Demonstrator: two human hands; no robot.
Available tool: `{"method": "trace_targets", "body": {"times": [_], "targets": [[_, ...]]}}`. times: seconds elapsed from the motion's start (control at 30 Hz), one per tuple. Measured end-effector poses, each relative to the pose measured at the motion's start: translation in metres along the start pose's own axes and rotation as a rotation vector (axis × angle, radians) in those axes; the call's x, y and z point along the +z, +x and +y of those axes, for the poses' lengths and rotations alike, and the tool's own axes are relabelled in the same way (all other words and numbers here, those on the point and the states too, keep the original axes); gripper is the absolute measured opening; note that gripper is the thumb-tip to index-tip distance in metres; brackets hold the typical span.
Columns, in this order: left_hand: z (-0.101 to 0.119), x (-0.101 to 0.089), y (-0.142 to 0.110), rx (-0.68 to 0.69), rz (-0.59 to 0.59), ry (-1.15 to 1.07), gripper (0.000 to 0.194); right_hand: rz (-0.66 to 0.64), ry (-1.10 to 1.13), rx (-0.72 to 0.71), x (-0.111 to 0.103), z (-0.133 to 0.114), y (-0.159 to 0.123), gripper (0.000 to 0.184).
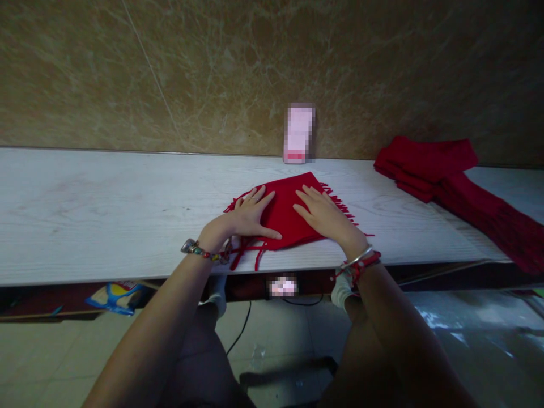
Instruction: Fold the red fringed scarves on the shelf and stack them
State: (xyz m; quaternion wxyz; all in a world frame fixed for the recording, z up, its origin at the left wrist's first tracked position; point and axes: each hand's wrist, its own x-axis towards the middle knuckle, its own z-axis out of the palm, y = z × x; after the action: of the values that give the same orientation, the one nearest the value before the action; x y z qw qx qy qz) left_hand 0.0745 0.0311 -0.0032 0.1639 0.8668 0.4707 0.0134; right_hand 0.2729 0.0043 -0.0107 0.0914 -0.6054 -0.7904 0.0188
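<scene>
A red fringed scarf (284, 212), folded into a flat bundle, lies on the white wood-grain tabletop (106, 215). My left hand (250, 217) rests flat on its left part, fingers spread and thumb toward the front edge. On the right part lies my right hand (321, 212), palm down with the fingers stretched out. Fringe sticks out along the bundle's right side, and more strands show at the left beneath and beside my left hand. Neither hand grips the cloth.
A second red scarf (429, 170) lies loosely folded at the right, trailing over the front edge. A pink blurred-out object (300, 133) leans on the marbled wall (212, 73). Below the tabletop, a blue and yellow packet (117, 297) sits on a shelf at the left.
</scene>
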Motion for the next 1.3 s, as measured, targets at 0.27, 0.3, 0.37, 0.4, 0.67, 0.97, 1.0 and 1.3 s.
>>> {"method": "trace_targets", "body": {"times": [0.27, 0.3, 0.37, 0.4, 0.67, 0.97, 1.0, 1.3], "targets": [[0.009, 0.009, 0.018, -0.127, 0.163, -0.036, 0.076, -0.088, -0.024, 0.022, -0.001, -0.011, -0.001, 0.053], [0.008, 0.012, 0.019, -0.154, 0.114, -0.038, 0.078, -0.103, -0.035, 0.026, 0.0, -0.01, -0.001, 0.053], [0.006, 0.016, 0.021, -0.179, 0.059, -0.041, 0.081, -0.105, -0.044, 0.028, 0.001, -0.006, 0.0, 0.053], [0.005, 0.017, 0.021, -0.177, 0.055, -0.038, 0.082, -0.099, -0.043, 0.031, 0.002, -0.003, 0.0, 0.053], [0.007, 0.023, 0.019, -0.177, 0.145, 0.03, 0.076, 0.024, 0.0, -0.059, 0.007, 0.01, 0.005, 0.051], [0.004, 0.026, 0.016, -0.112, 0.211, 0.052, 0.074, 0.032, -0.029, -0.098, 0.003, 0.004, 0.02, 0.052], [0.003, 0.027, 0.016, -0.111, 0.211, 0.05, 0.075, 0.016, -0.031, -0.103, 0.003, 0.003, 0.025, 0.052], [0.001, 0.027, 0.018, -0.103, 0.193, 0.06, 0.077, -0.093, -0.033, -0.038, 0.008, 0.02, 0.043, 0.052]]}}
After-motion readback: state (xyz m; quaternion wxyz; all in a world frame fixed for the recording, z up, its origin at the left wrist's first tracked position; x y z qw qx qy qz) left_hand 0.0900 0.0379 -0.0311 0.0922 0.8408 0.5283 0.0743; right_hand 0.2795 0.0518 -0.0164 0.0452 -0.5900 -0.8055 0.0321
